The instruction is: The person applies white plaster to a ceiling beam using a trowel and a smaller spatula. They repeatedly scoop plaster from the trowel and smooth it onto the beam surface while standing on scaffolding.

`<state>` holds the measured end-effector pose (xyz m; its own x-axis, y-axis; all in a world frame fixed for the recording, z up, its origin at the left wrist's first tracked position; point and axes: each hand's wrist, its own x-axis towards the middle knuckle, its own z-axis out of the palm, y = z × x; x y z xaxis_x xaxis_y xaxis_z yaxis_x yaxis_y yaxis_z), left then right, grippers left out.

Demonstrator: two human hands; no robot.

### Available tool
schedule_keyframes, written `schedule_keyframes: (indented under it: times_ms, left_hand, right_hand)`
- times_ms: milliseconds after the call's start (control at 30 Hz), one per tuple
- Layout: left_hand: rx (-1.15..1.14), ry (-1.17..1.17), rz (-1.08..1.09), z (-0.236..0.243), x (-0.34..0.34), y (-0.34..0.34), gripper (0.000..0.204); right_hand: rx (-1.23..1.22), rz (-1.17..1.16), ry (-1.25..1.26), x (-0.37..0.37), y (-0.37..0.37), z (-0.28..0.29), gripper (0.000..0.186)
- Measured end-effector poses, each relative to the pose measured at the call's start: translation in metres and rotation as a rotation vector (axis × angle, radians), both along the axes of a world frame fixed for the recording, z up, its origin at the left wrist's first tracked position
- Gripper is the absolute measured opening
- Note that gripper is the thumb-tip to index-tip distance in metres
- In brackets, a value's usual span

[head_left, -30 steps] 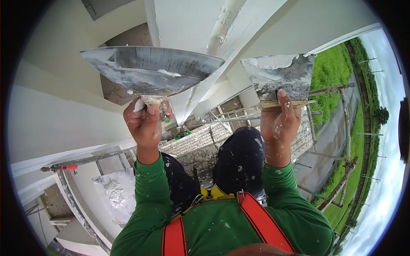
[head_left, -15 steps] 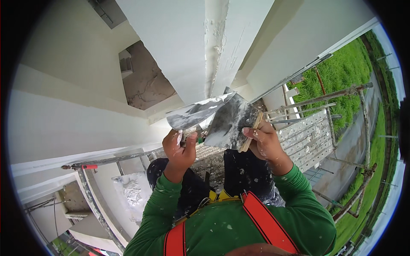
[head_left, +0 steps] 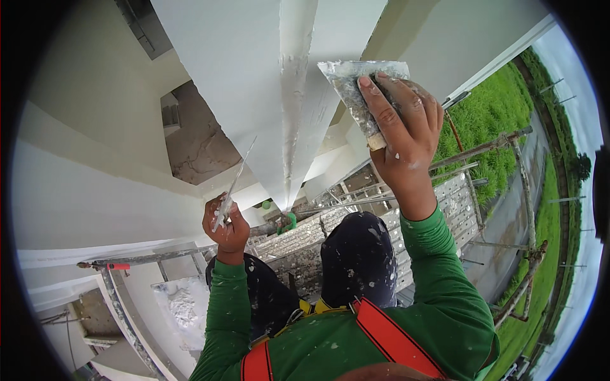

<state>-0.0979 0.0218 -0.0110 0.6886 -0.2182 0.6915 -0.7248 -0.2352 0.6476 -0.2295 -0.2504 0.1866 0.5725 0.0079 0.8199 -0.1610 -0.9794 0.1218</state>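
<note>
2 hands are busy and I see both from above. The right hand (head_left: 403, 127) is closed around the wooden handle of a wide steel plastering trowel smeared with grey-white putty (head_left: 356, 86), and it presses the blade flat on the white wall surface (head_left: 222, 76), just right of the vertical corner ridge with fresh rough putty (head_left: 291, 95). The left hand (head_left: 225, 225) is closed on the grip of a thin flat metal hawk plate (head_left: 236, 181), held lower and well apart from the wall, turned edge-on to the camera, so I cannot tell how much putty stays on it.

I judge the step in hand is spreading putty along the corner. The next move, I think, calls for a steady pull of the blade along the ridge with even pressure, keeping the blade angle low so that no lines are left.

For containers, I see only 1: a flat tray-like board with a heap of white putty (head_left: 184, 305) below, on the grey metal scaffold platform (head_left: 305, 238). The heap lies in its middle and looks partly used. My green sleeves (head_left: 438, 279) and dark trousers with white spots (head_left: 359, 260) are over the platform.
</note>
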Motion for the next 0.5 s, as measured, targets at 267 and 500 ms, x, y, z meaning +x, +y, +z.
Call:
schedule_keyframes:
  times_ms: [267, 500]
  left_hand:
    - [-0.058, -0.006, 0.014, 0.0, -0.004, -0.003, 0.019]
    - [-0.072, -0.025, -0.012, -0.004, -0.004, -0.001, 0.021]
  right_hand:
    - [-0.122, -0.067, -0.023, 0.039, -0.018, -0.052, 0.062]
    - [-0.047, -0.022, 0.125, 0.004, -0.005, -0.08, 0.049]
